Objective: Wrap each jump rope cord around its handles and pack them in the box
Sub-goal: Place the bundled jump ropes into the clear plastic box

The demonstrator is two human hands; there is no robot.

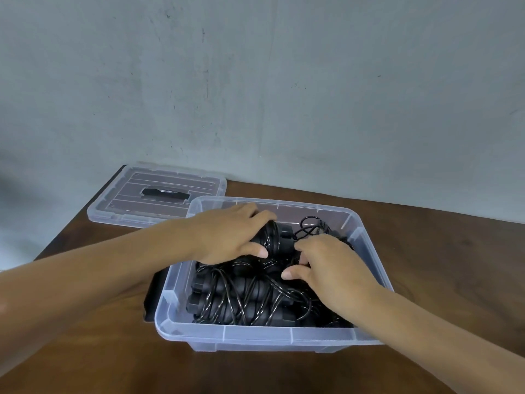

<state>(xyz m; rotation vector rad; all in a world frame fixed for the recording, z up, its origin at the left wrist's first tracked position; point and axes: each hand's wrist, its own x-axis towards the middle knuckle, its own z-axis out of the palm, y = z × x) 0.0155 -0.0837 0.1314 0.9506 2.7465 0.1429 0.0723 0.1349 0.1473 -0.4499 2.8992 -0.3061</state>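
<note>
A clear plastic box (255,335) stands on the wooden table and holds several black jump ropes (241,302), their cords wound around the handles. My left hand (227,237) reaches in over the left rim and grips one wrapped bundle (277,237) at the back of the box. My right hand (332,268) is inside the box to its right, fingers curled down onto the ropes and pinching black cord. A loose loop of cord (312,226) sticks up behind my right hand.
The box's clear lid (119,206) with a black handle lies flat at the back left of the table. A black object (154,297) shows on the table against the box's left side. A grey wall stands close behind.
</note>
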